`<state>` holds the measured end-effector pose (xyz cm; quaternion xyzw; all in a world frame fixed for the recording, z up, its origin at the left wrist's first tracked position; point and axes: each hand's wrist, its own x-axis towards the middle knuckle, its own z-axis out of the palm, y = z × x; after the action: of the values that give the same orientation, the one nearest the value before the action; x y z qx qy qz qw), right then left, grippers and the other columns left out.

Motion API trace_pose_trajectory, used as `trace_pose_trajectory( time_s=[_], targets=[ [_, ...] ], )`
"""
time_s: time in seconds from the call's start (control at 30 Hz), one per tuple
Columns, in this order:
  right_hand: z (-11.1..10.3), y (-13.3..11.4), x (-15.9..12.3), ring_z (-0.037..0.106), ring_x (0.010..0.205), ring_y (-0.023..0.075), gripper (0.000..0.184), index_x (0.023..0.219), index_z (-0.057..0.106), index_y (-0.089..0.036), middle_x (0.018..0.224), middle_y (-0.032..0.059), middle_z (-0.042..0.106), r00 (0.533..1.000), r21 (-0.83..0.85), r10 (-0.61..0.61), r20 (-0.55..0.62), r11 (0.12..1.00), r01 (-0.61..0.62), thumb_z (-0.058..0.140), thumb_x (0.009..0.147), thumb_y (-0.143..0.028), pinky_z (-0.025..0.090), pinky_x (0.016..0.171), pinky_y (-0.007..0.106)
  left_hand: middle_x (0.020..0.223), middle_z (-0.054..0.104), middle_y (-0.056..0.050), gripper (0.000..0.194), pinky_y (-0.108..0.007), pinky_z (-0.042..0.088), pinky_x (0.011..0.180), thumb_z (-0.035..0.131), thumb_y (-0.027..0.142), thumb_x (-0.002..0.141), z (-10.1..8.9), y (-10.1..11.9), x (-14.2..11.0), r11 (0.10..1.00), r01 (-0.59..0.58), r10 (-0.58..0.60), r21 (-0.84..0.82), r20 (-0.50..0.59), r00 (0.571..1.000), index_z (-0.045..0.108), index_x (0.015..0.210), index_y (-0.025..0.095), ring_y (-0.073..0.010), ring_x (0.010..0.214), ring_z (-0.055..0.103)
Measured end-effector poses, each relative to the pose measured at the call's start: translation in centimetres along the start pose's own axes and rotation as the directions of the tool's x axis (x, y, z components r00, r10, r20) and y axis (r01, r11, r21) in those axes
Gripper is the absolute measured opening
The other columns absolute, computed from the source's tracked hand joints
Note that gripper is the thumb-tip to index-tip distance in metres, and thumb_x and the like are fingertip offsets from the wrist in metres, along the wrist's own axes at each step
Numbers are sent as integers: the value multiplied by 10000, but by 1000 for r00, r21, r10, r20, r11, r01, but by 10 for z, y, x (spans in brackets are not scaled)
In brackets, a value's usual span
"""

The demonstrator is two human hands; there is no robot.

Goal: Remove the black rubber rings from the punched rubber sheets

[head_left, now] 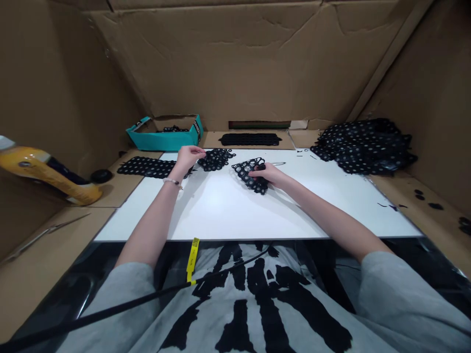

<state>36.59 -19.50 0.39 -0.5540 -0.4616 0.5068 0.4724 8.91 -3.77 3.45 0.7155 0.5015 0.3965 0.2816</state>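
Observation:
My right hand [270, 175] is closed on a black perforated mesh piece [247, 169] full of round holes, lifted slightly over the white board [228, 211]. Part of that piece is hidden behind my fingers. Farther left, my left hand [190, 156] has its thumb and fingertips pinched together, and what they hold is too small to make out. Just right of those fingertips lies a loose heap of black ring mesh [215, 160]. A flat black perforated strip [145, 166] extends under my left wrist from the left side.
A teal box [165, 141] with black mesh inside stands back left. Behind the board lies a black mesh stack [250, 139]; a large perforated black pile [368, 147] sits at right. At left are a yellow bottle [51, 174] and a slim metal tool [47, 230].

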Motion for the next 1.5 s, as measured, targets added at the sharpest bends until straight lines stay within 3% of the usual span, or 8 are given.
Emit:
trace_pose_trajectory(
  time_s=[0.37, 0.6, 0.87, 0.93, 1.03, 1.13, 1.3, 1.5],
  targets=[
    [1, -1, 0, 555, 629, 145, 268, 651, 608, -169, 609, 0, 624, 1000, -12, -4, 10, 1000, 5, 848, 586, -269, 458, 649, 292, 790, 707, -62, 102, -342, 444, 766, 712, 283, 760, 17, 11, -16, 929, -209, 218, 306, 6, 976, 694, 800, 191, -237, 794, 620],
    [3, -1, 1, 566, 667, 146, 219, 727, 664, -151, 688, 10, 667, 998, -69, -63, 20, 996, 64, 821, 633, -271, 464, 691, 297, 902, 759, -64, 317, -342, 441, 812, 740, 483, 779, 62, 49, -59, 828, -553, 486, 97, 369, 792, 758, 913, 196, -242, 895, 616],
    [2, 2, -1, 584, 706, 156, 326, 770, 700, -149, 717, 5, 683, 990, -194, -132, 39, 971, 137, 836, 595, -389, 459, 699, 291, 847, 780, -78, 337, -309, 458, 660, 788, 451, 692, 76, 38, -58, 987, -34, 107, -157, 486, 867, 815, 870, 165, -197, 716, 635],
    [2, 2, -1, 571, 685, 153, 342, 697, 641, -163, 670, -10, 653, 993, -213, -117, 24, 970, 120, 843, 569, -406, 450, 683, 291, 853, 783, -94, 322, -316, 475, 673, 800, 451, 676, 68, 34, -50, 979, 38, 58, -200, 451, 890, 810, 815, 160, -209, 737, 652],
    [2, 2, -1, 559, 667, 149, 392, 643, 556, -183, 647, -19, 630, 997, -191, -82, 3, 978, 81, 858, 521, -401, 441, 668, 291, 875, 783, -116, 295, -331, 511, 723, 788, 429, 689, 47, 23, -29, 972, 44, 5, -229, 210, 978, 783, 796, 155, -240, 815, 685],
    [4, 1, -2, 558, 677, 147, 409, 637, 527, -191, 677, -11, 643, 998, -158, -69, 6, 985, 69, 861, 498, -382, 445, 679, 294, 825, 768, -108, 292, -363, 537, 808, 808, 377, 663, 22, 6, -9, 977, 30, -29, -211, 9, 1000, 755, 861, 167, -259, 856, 704],
    [6, -3, -7, 566, 710, 152, 406, 635, 531, -187, 722, 4, 667, 998, -136, -60, 8, 989, 60, 864, 487, -367, 460, 721, 307, 782, 746, -84, 95, -408, 483, 909, 798, 249, 640, 6, -16, 2, 996, -32, 33, 84, -4, 999, 707, 650, 222, -301, 900, 682],
    [6, -5, -9, 577, 714, 157, 369, 665, 592, -172, 729, 6, 666, 998, -144, -55, 12, 988, 56, 867, 519, -369, 475, 743, 327, 786, 702, -53, 113, -351, 433, 853, 741, 249, 771, 10, 4, -11, 955, -164, 187, 245, -72, 980, 733, 854, 172, -219, 809, 602]
  ],
)
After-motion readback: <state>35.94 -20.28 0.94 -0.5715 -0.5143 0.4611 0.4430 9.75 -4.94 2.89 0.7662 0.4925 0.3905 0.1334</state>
